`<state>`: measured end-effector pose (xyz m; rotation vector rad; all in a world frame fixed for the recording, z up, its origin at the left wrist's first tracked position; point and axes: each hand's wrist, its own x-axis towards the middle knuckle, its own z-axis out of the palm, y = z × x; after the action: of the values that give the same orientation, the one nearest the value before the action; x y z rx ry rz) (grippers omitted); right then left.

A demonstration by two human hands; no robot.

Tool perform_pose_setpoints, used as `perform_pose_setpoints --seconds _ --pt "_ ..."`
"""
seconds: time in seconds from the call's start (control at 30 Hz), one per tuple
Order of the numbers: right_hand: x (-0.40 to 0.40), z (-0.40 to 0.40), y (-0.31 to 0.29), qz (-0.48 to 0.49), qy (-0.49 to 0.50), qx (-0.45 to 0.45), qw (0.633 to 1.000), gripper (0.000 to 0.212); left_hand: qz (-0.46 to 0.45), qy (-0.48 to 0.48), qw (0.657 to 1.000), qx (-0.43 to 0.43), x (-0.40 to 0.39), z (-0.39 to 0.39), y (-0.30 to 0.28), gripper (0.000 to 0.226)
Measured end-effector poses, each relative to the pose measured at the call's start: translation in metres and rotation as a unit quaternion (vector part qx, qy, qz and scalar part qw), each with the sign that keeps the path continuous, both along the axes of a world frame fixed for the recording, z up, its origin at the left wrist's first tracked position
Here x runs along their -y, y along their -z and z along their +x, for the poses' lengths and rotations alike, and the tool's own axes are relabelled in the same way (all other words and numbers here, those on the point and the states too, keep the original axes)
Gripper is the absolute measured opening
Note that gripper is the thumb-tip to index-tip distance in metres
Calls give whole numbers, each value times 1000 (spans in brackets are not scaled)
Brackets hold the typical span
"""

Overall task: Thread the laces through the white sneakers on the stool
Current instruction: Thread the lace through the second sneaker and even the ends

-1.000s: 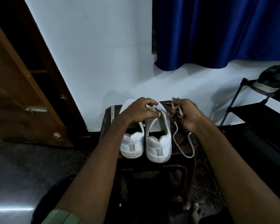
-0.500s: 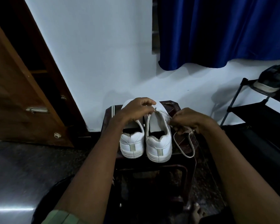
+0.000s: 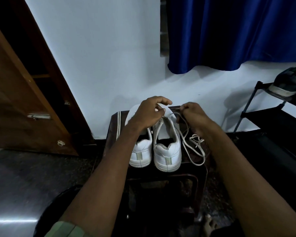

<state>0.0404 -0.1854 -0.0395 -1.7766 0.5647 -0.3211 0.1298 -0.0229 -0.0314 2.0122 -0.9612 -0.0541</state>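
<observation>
A dark brown stool (image 3: 202, 178) stands against a pale wall (image 3: 101, 57), on a dark speckled floor (image 3: 24, 177). A blue curtain (image 3: 229, 31) hangs over the upper right of the wall, its hem ending above the stool. To the left a brown wooden door (image 3: 20, 103) leans open, with a metal latch on its face. At the far right a black metal shoe rack (image 3: 263, 115) carries a dark shoe (image 3: 287, 84) on its top shelf.

On the stool seat 2 white sneakers sit side by side, touching, heels toward the camera. The left sneaker (image 3: 141, 151) is partly covered by the left forearm; the right sneaker (image 3: 167, 149) shows its open collar and tongue. A white lace (image 3: 194, 147) lies in loose loops on the seat just beside the right sneaker, and 1 strand rises from it to the front of that shoe.

The left hand (image 3: 149, 113) rests over the toe area of the sneakers, fingers curled, thumb and forefinger pinching at the eyelet area of the right sneaker, where the lace meets it. The right hand (image 3: 191, 115) hovers just right of the shoe's front, fingers curled together around the lace strand, which runs from it across to the left hand. A bare foot (image 3: 210, 224) shows on the floor below the stool.
</observation>
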Motion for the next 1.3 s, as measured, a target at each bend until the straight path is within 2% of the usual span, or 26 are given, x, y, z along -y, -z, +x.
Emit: perform_pose_setpoints --seconds 0.03,0.13,0.23,0.33,0.4,0.47,0.5,0.53,0.57,0.63,0.67,0.73,0.83,1.0,1.1,1.17,1.3 --pt "0 -3 -7 74 -5 28 997 22 -2 17 1000 4 2 0 -1 38" --pt "1 -10 -25 212 -57 125 968 15 -10 65 998 -12 8 -3 -4 32" --pt "11 -18 -39 279 -86 202 935 10 -29 60 997 -29 10 -8 -8 13" --pt "30 -23 -42 348 -71 267 896 12 -33 -50 998 -16 9 -4 -7 24" --pt "41 -25 -38 394 -29 310 865 13 -66 -128 987 -74 8 1 -7 28" --pt "48 -23 -34 380 31 320 868 20 -109 -176 969 -133 9 3 -5 16" --pt "48 -21 -32 359 51 314 878 27 -106 -199 967 -115 9 2 -5 6" --pt "46 -18 -30 346 61 310 884 33 -93 -220 969 -63 9 0 -5 19" --pt "43 -15 -30 350 60 310 882 40 -88 -214 973 -2 9 -2 -6 30" --pt "34 -11 -31 406 29 321 855 49 -99 -123 985 70 13 -8 -12 25" --pt "30 -9 -32 446 8 330 832 53 -78 -57 994 60 15 -15 -17 17" --pt "23 -5 -32 515 -24 347 784 55 -7 42 999 -8 23 -27 -18 21" --pt "15 0 -32 554 -40 358 751 55 16 88 994 -60 33 -38 -9 28" --pt "26 0 -33 552 2 355 754 51 -103 91 969 -203 24 -32 -26 32" --pt "31 1 -30 524 56 309 792 45 -216 88 908 -347 14 -24 -36 31" --pt "36 4 -23 497 113 264 819 42 -229 59 901 -364 9 -15 -37 33" --pt "45 8 -4 468 196 213 835 37 -228 -36 916 -328 -2 2 -33 30"
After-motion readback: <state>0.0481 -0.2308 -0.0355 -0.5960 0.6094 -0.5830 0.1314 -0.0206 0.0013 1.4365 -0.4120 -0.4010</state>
